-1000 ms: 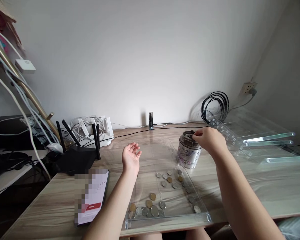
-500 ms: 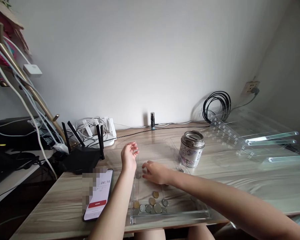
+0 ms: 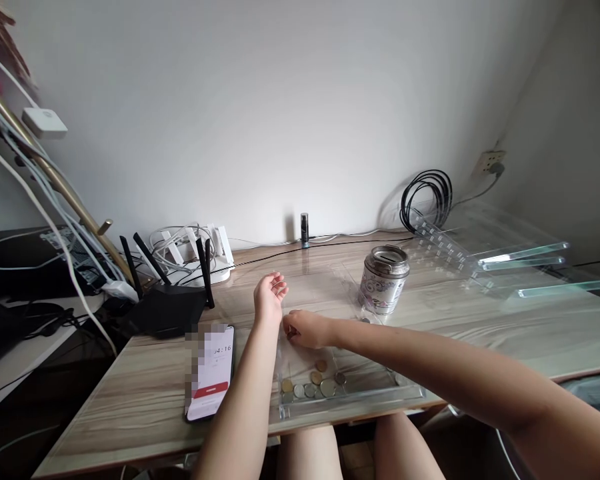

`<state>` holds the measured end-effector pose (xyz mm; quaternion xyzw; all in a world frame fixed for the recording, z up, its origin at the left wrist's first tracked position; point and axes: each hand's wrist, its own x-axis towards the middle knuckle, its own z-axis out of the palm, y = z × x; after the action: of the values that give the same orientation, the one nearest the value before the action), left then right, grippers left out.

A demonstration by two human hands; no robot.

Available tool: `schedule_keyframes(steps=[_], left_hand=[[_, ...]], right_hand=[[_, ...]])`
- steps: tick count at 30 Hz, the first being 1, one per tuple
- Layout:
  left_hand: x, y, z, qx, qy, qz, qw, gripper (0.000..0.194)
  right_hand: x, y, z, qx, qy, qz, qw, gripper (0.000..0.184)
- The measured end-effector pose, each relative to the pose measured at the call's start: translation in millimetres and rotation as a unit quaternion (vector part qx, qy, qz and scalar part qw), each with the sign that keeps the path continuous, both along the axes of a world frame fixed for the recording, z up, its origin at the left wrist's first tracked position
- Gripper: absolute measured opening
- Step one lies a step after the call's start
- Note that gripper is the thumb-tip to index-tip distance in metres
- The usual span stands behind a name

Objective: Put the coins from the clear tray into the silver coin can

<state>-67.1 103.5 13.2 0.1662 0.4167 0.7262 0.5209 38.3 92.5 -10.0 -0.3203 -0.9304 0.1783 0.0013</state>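
My left hand is raised at the left side of a clear acrylic tray, its fingers loosely curled and apart, with nothing visible in them. Just right of it, my right hand reaches down to the tray, fingertips pinched together where a coin lay; the coin itself is mostly hidden by the fingers. Several silver and gold coins lie near the tray's front edge, among them a gold coin and a larger silver coin. Behind my right forearm stands a patterned metal tin with a slotted lid.
A phone lies left of my left forearm. Behind it sit a black router and a white router with cables. A small dark bottle stands by the wall. Clear acrylic panels and a coiled black cable occupy the right.
The fingers of my right hand have closed over the spot where a coin showed beside them. My left hand stays loosely curled. The camera view has shifted slightly.
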Motion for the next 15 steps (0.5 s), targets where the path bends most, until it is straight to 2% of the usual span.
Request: schedule_keyframes(steps=[4,8,12,15], left_hand=[[2.0,-0.3,-2.4,-0.013,0.011,-0.029,0.999,0.010],[1.5,1.0,-5.6,-0.023,0.011,-0.040,0.999,0.010],[0.7,0.7,-5.3,-0.025,0.010,-0.040,0.999,0.011],[0.9,-0.2,-3.6,-0.026,0.001,-0.045,0.999,0.010]], right_hand=[[1.0,0.6,1.3,0.002,-0.031,-0.015,0.999,0.018],[6.4,0.1,4.4,0.006,-0.036,-0.054,0.998,0.034],[20.0,-1.6,14.7,-0.011,-0.036,-0.021,0.999,0.027],[33.0,-1.1,18.8,-0.058,-0.014,0.008,0.998,0.034]])
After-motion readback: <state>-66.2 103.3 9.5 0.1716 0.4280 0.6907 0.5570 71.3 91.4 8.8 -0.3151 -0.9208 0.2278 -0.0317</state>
